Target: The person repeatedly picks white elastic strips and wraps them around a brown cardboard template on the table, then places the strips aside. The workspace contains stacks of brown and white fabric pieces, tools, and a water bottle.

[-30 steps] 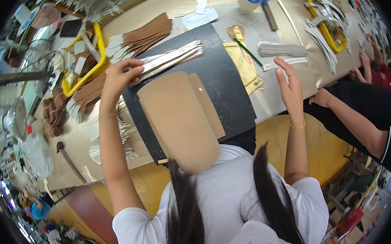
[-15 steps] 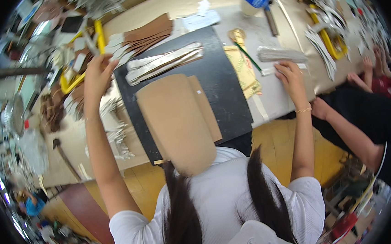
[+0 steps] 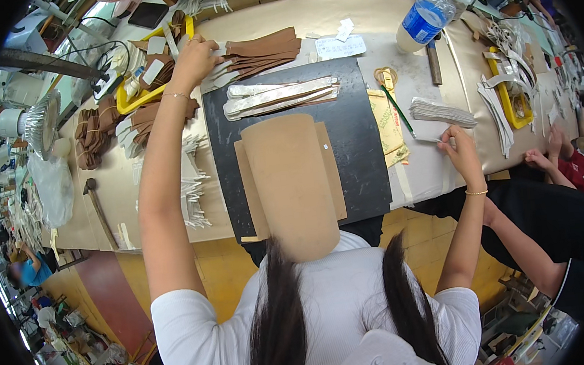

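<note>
Over the tan-papered bench (image 3: 374,11), the right hand (image 3: 462,152) pinches a thin white strip (image 3: 430,139), best kept flat; the left hand (image 3: 193,61) curls by fanned brown strips (image 3: 268,52), grip unclear.

Bright, even light; soft sheen on tan paper-covered desk (image 3: 334,18); centre sharp, edges fisheye-bent, corners black.
</note>
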A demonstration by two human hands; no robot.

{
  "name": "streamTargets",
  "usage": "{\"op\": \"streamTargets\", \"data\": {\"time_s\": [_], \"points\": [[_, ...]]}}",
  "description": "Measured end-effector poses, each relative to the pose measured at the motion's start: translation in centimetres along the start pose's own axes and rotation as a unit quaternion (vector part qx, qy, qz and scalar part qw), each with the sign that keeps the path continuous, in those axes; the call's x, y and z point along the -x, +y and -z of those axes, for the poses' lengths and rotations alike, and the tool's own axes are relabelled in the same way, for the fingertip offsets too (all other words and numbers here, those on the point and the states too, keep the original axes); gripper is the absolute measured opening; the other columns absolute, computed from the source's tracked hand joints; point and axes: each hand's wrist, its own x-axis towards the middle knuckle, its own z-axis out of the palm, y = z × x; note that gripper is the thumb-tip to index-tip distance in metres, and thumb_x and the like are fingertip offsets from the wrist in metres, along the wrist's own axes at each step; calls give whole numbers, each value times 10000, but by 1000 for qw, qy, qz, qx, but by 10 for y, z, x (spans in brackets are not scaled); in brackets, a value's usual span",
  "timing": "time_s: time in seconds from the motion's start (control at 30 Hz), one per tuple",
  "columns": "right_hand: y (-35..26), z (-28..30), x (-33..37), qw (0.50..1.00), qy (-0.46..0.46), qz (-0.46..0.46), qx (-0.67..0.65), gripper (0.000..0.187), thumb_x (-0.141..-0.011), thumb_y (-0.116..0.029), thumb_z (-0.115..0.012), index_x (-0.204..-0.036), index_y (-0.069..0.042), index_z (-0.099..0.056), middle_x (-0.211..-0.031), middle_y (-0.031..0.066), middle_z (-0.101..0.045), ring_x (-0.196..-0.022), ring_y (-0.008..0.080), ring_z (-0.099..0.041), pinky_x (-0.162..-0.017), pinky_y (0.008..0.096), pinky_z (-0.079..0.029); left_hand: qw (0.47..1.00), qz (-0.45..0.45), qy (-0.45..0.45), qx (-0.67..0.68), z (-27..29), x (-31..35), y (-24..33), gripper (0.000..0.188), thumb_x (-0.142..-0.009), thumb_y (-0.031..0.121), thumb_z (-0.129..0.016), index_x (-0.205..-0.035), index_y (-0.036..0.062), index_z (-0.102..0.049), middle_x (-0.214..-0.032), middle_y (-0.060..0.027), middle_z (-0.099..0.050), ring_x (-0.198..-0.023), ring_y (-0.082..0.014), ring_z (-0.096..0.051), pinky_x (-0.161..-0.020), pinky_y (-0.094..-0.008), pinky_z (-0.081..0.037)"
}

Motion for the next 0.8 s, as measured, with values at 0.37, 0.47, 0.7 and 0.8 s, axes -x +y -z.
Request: {"op": "streamTargets", "data": {"time_s": [0.37, 0.47, 0.7, 0.8], "points": [[-52, 16, -9, 973, 82, 8, -217, 146, -837, -46, -634, -958, 1, -568, -805, 35, -552, -646, 91, -530, -571, 231, -423, 994, 24, -5, 109, 58, 4, 45, 240, -791, 219, -652, -886, -1, -670, -760, -204, -640, -740, -334, -629, -686, -405, -481], [-98, 21, -16, 956, 142, -15, -254, 203, -849, -54, -631, -1044, -2, -606, -802, 21, -558, -637, 78, -528, -579, 208, -420, 985, 22, -62, 157, 68, -6, 38, 266, -862, 230, -624, -1001, 5, -649, -661, -91, -580, -590, -188, -559, -585, -307, -453], [-113, 26, -25, 902, 180, 13, -393, 228, -886, -85, -622, -1080, 34, -615, -856, 36, -628, -689, 79, -576, -616, 199, -462, 908, -76, -3, 412, 143, 49, 125, 236, -855, 132, -652, -1046, -7, -643, -751, -23, -594, -586, -88, -498, -555, -211, -414], [-131, 34, -20, 890, 174, 15, -421, 220, -883, -89, -631, -1065, 34, -620, -852, 50, -642, -680, 92, -588, -622, 199, -470, 825, -38, -36, 563, 160, 98, 144, 207, -842, 84, -649, -1018, -25, -655, -790, -60, -652, -639, -82, -593, -581, -207, -474]]}}
